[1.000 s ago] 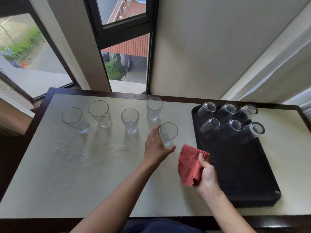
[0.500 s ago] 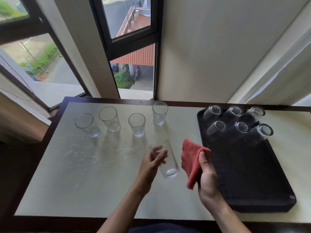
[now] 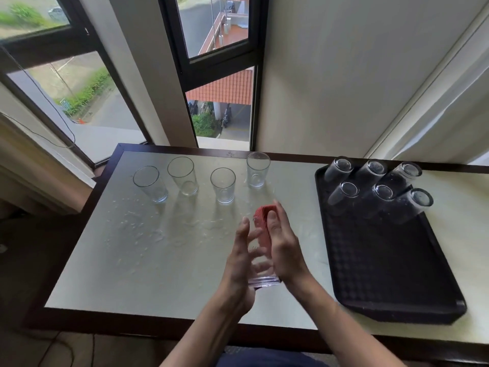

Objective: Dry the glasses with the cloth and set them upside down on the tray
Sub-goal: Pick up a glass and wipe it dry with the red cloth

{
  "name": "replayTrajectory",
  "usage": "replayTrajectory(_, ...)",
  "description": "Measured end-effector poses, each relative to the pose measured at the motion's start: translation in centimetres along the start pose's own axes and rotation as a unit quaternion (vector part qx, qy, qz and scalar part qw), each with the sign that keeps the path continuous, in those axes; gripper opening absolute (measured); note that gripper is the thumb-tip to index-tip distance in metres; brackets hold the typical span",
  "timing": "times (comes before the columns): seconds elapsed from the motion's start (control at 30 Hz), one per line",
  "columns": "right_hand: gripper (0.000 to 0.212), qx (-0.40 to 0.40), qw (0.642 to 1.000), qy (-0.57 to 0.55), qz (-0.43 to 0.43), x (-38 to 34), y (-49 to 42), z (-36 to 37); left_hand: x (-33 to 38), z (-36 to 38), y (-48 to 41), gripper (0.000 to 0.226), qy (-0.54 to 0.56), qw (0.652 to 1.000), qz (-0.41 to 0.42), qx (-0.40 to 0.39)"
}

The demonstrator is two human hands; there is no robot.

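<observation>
A pale table (image 3: 137,260) with a dark wooden edge stands against a cream wall (image 3: 344,75). Dark-framed windows (image 3: 219,62) at the left let in daylight, showing a red tiled roof (image 3: 225,88), green shrubs and a road outside.

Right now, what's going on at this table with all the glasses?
A person is drying glasses one at a time. The left hand holds a clear glass above the table, and the right hand presses a red cloth against it. Four glasses wait upright along the back of the wet tabletop. Six more already stand upside down at the far end of the black tray on the right.
</observation>
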State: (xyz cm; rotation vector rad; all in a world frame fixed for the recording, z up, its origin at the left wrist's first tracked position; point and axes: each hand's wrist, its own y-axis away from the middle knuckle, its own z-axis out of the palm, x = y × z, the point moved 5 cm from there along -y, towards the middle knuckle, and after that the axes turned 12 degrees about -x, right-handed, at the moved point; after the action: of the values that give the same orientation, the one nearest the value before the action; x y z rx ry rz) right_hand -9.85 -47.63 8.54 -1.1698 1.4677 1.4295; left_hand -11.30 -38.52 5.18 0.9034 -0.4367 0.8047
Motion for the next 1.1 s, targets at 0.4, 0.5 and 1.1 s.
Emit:
replayTrajectory(0.4, 0.055, 0.017, 0.998, -0.012, 0.057, 2.6, 2.0, 0.3, -0.5, 0.1, 0.3, 0.065, -0.062, 0.998, -0.013, -0.022)
replayTrajectory(0.5, 0.047, 0.034, 0.993, -0.075, 0.088, 1.6, 0.3, -0.9, -1.4, 0.9, 0.7, 0.055, -0.025, 0.999, -0.028, -0.031)
replayTrajectory(1.1, 0.044, -0.013, 0.997, 0.031, 0.07, 0.9, 4.0, 1.3, -0.7, 0.4, -0.7, 0.071, 0.084, 0.995, 0.035, -0.029)
